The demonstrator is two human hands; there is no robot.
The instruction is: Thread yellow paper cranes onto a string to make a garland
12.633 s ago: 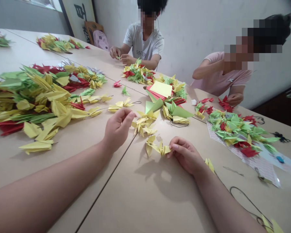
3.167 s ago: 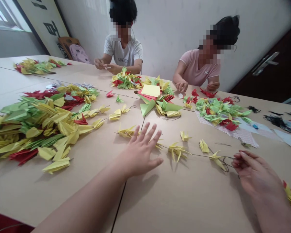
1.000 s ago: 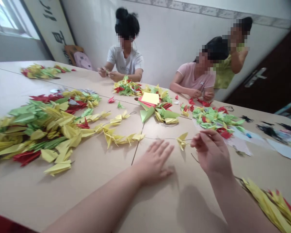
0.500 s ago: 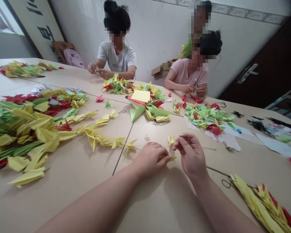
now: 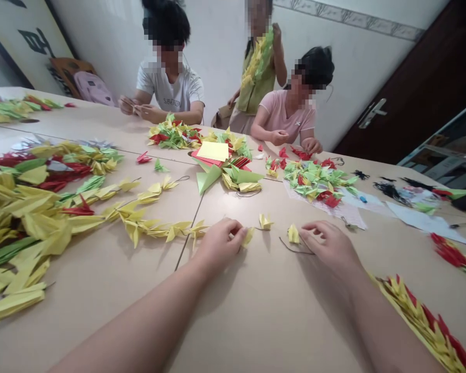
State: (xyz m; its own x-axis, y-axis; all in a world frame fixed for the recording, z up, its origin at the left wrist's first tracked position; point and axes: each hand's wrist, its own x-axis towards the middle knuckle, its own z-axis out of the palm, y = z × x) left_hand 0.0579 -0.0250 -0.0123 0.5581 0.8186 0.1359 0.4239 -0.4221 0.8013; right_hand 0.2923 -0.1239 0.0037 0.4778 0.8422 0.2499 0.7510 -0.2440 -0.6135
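Note:
My left hand [image 5: 222, 242], closed in a pinch, grips a yellow folded paper crane [image 5: 248, 237] just above the table. A string of yellow cranes [image 5: 174, 230] runs leftward from behind that hand. Another yellow crane [image 5: 265, 223] rests between my hands, a thin dark line at its left side. At the fingertips of my right hand [image 5: 330, 242] is a third yellow crane [image 5: 293, 233], pinched at its right edge. A dark cord [image 5: 295, 252] curves on the table below it and passes under my right fingers.
Heaped paper cranes [image 5: 42, 207] cover the left side. Paper sheets [image 5: 213, 151] and a mixed crane pile [image 5: 314, 178] lie ahead. Strung yellow and red cranes [image 5: 423, 316] lie at lower right. Two people [image 5: 171, 77] sit opposite; a standing person [image 5: 258, 88] holds a crane string.
My hands have moved apart, the right one lower and to the right. A yellow crane now shows at my right fingertips. The standing person has come into fuller view.

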